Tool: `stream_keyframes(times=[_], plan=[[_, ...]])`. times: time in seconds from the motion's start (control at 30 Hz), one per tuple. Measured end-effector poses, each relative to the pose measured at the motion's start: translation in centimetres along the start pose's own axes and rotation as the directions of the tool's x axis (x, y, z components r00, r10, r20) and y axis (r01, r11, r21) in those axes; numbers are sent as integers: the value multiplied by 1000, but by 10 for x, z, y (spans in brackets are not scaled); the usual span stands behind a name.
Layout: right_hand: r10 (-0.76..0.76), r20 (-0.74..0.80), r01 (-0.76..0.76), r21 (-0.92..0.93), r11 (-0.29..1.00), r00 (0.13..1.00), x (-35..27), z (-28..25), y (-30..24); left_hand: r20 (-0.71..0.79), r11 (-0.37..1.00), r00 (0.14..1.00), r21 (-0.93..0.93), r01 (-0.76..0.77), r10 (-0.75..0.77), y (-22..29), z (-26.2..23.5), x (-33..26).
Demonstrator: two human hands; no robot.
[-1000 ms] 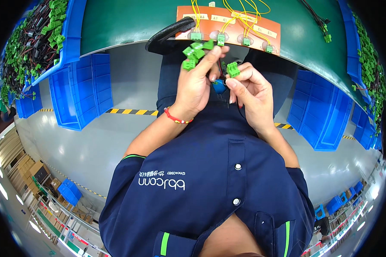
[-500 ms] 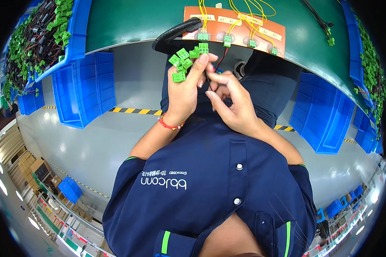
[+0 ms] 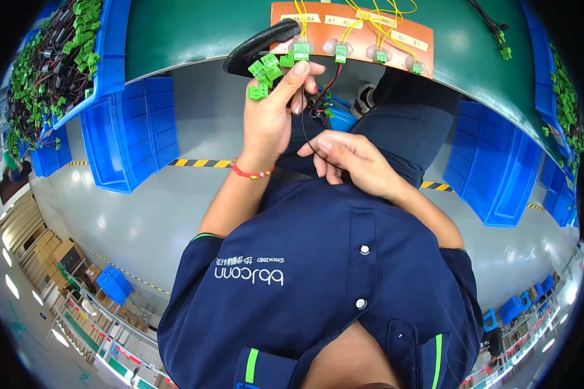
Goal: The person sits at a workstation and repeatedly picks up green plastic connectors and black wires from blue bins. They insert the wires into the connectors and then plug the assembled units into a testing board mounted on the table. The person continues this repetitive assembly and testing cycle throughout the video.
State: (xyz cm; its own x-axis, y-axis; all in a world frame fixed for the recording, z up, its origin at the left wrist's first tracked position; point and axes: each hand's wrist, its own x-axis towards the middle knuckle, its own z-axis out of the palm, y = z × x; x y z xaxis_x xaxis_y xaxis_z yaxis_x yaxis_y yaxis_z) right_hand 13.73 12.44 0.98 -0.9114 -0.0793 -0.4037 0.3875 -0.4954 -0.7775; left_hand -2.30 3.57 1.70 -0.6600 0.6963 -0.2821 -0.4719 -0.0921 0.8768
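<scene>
My left hand [image 3: 270,117] is closed around several green terminal connectors [image 3: 264,68], which fan out beside its thumb. Its thumb and fingertips are up against the leftmost green terminal block [image 3: 302,52] on the orange board; whether a held connector is joined to it, I cannot tell. From those fingers a thin black wire [image 3: 307,126] runs down to my right hand [image 3: 353,159], which pinches it between thumb and forefinger. Another green connector [image 3: 340,54], with a red and black cable hanging below, sits at the second place on the board.
The orange board [image 3: 409,32] with yellow wires lies at the green table's edge, beside a black curved padded piece [image 3: 259,45]. Heaped cabled connectors fill blue bins at left [image 3: 113,52] and right [image 3: 538,71]. Blue crates [image 3: 133,136] stand below. A blue container [image 3: 342,120] is near my feet.
My left hand has moved up to the leftmost block with the connectors. My right hand has drawn down and away from it, leaving a longer stretch of black wire between them.
</scene>
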Motion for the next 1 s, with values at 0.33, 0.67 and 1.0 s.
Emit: stream_keyframes(times=[0.33, 0.67, 1.0], plan=[[135, 70, -146, 682, 716, 988, 28, -38, 34, 220, 935, 916, 190, 298, -337, -14, -38, -13], [-142, -482, 381, 444, 811, 865, -1, -70, 33, 435, 900, 793, 113, 422, -426, -19, -32, -19], [-417, -386, 444, -22, 896, 823, 0, -43, -14, 331, 901, 841, 233, 366, -427, -24, -25, -24]])
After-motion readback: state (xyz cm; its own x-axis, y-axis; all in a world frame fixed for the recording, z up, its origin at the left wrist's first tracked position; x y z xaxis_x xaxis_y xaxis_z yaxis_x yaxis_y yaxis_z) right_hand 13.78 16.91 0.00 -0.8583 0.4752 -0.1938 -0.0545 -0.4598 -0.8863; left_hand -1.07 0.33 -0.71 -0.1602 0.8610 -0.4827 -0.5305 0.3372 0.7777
